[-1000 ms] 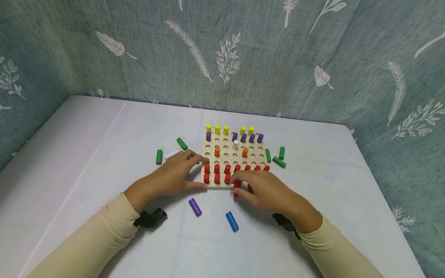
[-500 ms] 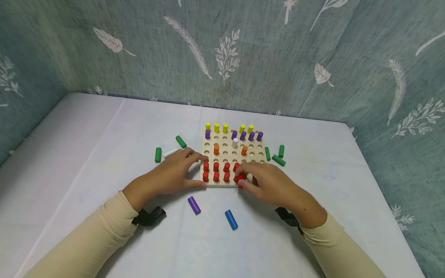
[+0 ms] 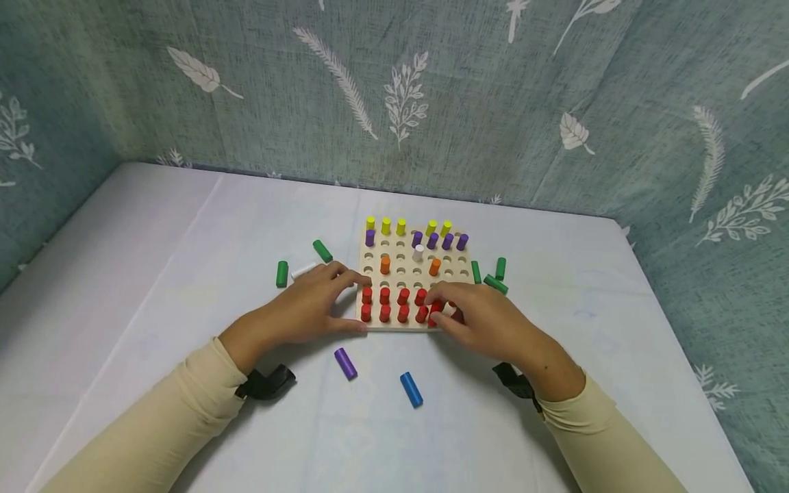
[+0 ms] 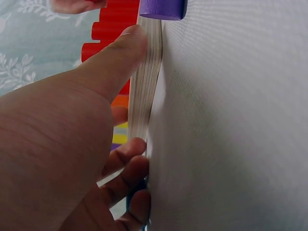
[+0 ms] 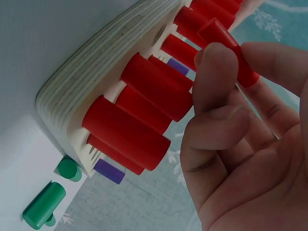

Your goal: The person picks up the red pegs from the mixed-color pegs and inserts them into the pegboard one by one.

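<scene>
My right hand [image 3: 471,315] pinches a red peg [image 5: 224,45] between thumb and index finger, tilted over the front row of a wooden pegboard [image 3: 401,327]. In the right wrist view, a bare hole shows between the red pegs beside it. Red pegs [image 3: 385,305] stand in the two front rows; my right hand covers some of them. At the board's left side rests my left hand [image 3: 311,305], its thumb at the front left corner and a fingertip farther up the left edge. In the left wrist view, the thumb [image 4: 130,43] touches the board's edge [image 4: 149,72].
A purple peg [image 3: 346,363] and a blue peg [image 3: 411,389] lie in front of the board. Green pegs [image 3: 281,274] and a white peg [image 3: 303,270] lie at left, more green pegs [image 3: 496,284] at right. Yellow pegs [image 3: 401,226], purple, orange and white ones stand farther back.
My right hand has moved right and slightly away from me with the red peg, from the board's front edge to over the front row. My left hand stays in place.
</scene>
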Motion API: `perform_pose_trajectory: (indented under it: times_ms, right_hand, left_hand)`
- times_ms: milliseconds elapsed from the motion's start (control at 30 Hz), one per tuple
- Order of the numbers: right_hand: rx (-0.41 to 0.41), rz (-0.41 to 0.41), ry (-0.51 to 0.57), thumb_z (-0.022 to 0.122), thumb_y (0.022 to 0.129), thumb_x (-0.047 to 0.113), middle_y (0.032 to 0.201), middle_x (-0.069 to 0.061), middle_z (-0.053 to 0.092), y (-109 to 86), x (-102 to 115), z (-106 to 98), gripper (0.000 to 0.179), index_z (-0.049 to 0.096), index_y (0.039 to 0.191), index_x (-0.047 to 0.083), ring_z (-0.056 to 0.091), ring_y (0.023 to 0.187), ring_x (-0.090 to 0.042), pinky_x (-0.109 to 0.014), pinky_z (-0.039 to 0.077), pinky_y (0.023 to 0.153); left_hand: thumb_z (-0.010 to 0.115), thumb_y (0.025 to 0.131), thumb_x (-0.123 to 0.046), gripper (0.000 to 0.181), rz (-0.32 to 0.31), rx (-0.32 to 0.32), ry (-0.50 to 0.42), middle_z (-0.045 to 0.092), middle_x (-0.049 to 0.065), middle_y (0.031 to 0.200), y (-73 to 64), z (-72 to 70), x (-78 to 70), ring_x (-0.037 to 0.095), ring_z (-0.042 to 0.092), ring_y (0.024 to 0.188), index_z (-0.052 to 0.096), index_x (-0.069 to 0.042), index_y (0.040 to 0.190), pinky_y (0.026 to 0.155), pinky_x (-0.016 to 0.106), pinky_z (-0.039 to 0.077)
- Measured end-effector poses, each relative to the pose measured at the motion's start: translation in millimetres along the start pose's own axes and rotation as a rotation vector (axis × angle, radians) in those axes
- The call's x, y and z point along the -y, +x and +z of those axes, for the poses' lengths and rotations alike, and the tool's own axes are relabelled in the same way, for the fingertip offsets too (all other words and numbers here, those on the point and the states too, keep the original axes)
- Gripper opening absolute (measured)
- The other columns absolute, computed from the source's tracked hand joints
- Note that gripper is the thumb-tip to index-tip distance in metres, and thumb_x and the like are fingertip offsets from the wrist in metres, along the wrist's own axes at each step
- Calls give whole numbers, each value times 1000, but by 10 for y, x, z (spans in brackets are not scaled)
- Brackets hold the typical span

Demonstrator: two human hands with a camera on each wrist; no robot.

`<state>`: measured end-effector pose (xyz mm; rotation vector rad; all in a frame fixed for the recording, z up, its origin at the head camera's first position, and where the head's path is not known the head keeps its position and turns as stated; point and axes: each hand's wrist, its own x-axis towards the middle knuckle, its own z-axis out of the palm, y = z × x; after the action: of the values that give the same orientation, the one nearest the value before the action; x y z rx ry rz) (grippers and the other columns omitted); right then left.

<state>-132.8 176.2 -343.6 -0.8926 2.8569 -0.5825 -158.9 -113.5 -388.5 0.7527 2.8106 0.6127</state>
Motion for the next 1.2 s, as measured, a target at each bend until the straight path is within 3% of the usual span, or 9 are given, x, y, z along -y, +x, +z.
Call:
perform_pose_trajectory:
  times_ms: [467,1200]
  right_hand:
    - [16,42,7,75,90,16,96,3,72,20,-73,-19,20,69,110,14,58,77,-10,-25,52,69]
    - [35,56,-19,75,90,17,96,4,73,49,-121,-13,17,70,107,16,59,76,-7,-25,51,68]
  left_hand:
    - [82,75,-56,79,-11,10,2,54,8,137,-3,-9,-11,28,52,126,52,-28,142,107,53,46]
    - [82,74,-57,79,-21,10,8,54,9,138,10,-3,-6,29,52,127,52,-28,142,107,53,46]
